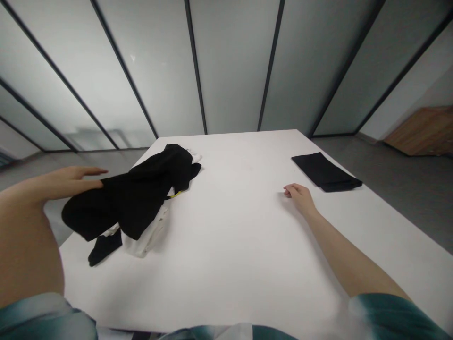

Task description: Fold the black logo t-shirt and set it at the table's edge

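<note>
My left hand (67,183) reaches out over the table's left edge, fingers stretched flat, its fingertips at the near end of a crumpled black garment (141,193). That garment lies on top of a pile with a white garment (146,236) beneath it and a small black piece (104,248) at the front. My right hand (299,196) rests on the white table (240,245) right of centre, fingers curled loosely down, nothing visible in it. A folded black cloth (325,172) lies beyond it at the far right.
Frosted glass panels with dark frames stand behind the table. Grey floor surrounds it. A wooden cabinet (421,130) stands at the far right. A bit of yellow (175,194) shows in the clothing pile.
</note>
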`<state>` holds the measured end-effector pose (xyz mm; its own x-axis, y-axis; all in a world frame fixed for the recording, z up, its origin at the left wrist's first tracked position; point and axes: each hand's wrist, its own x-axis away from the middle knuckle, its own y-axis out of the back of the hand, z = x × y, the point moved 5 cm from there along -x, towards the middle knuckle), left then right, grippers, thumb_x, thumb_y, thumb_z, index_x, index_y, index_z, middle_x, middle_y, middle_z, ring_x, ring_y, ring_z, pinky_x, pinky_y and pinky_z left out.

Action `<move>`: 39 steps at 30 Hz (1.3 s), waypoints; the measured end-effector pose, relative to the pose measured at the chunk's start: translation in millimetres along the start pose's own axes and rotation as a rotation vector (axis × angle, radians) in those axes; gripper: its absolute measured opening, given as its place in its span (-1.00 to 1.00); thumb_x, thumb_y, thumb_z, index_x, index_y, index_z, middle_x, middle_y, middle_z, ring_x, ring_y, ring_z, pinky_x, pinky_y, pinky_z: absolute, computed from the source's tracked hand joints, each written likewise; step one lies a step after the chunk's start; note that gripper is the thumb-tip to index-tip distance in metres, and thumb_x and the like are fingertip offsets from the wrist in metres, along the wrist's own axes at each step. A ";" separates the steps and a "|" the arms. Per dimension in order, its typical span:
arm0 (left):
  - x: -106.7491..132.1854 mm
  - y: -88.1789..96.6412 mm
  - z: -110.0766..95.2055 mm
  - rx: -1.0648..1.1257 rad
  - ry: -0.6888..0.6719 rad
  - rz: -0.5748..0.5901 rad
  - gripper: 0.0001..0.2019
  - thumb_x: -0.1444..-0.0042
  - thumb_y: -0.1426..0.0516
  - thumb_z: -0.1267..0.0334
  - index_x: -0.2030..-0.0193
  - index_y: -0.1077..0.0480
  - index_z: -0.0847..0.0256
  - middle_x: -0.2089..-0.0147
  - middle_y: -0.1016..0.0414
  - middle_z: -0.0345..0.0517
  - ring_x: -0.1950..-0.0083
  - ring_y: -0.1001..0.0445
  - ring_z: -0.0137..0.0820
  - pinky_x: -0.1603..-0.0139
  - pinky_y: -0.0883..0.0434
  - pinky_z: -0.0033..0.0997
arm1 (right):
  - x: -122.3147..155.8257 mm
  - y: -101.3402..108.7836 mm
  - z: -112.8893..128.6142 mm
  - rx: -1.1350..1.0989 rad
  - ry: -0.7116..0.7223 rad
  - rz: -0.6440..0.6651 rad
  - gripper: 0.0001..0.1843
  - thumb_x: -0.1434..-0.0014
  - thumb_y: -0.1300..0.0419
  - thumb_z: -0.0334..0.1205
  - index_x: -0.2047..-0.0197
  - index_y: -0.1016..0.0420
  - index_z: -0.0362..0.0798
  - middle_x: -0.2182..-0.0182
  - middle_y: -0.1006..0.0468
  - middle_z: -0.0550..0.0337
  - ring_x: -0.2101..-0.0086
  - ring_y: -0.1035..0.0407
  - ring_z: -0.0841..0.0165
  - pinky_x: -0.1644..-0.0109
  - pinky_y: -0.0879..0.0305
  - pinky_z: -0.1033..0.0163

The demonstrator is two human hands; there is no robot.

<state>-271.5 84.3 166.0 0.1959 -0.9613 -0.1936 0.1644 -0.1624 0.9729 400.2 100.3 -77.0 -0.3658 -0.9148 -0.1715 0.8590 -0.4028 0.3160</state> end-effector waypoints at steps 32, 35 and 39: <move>76.9 -183.4 -336.8 0.432 -0.575 0.158 -0.40 -0.26 -0.01 -0.05 -0.32 -0.23 0.27 -0.46 -0.07 0.26 -0.48 -0.01 0.02 -0.41 -0.01 0.10 | -57.4 78.1 -25.6 0.863 -0.043 -0.278 -0.54 -0.14 -0.07 -0.26 -0.06 -0.58 -0.14 -0.10 -0.49 -0.26 -0.08 -0.33 -0.15 -0.11 -0.20 -0.30; 77.4 -183.4 -337.8 0.422 -0.565 0.177 -0.39 -0.26 -0.01 -0.04 -0.34 -0.21 0.30 -0.46 -0.06 0.27 -0.48 0.01 0.01 -0.42 0.01 0.09 | -44.8 31.0 -5.6 0.794 0.096 -0.162 -0.60 -0.11 -0.09 -0.32 0.04 -0.63 -0.12 0.03 -0.59 -0.19 0.04 -0.45 -0.04 -0.08 -0.31 -0.17; 78.2 -177.0 -336.0 0.466 -0.529 0.124 -0.24 -0.20 -0.09 -0.06 -0.42 -0.06 0.37 -0.50 0.09 0.32 -0.51 0.12 0.02 -0.43 0.02 0.04 | -4.2 -53.6 30.2 0.569 0.459 0.267 -0.66 -0.06 -0.17 -0.34 0.12 -0.66 0.00 0.01 -0.61 -0.02 -0.03 -0.43 0.05 -0.19 -0.28 -0.10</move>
<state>39.5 112.6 -63.7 -0.3279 -0.9388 -0.1054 -0.2818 -0.0093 0.9594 344.9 124.7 -65.0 0.1186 -0.9284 -0.3522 0.5361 -0.2386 0.8097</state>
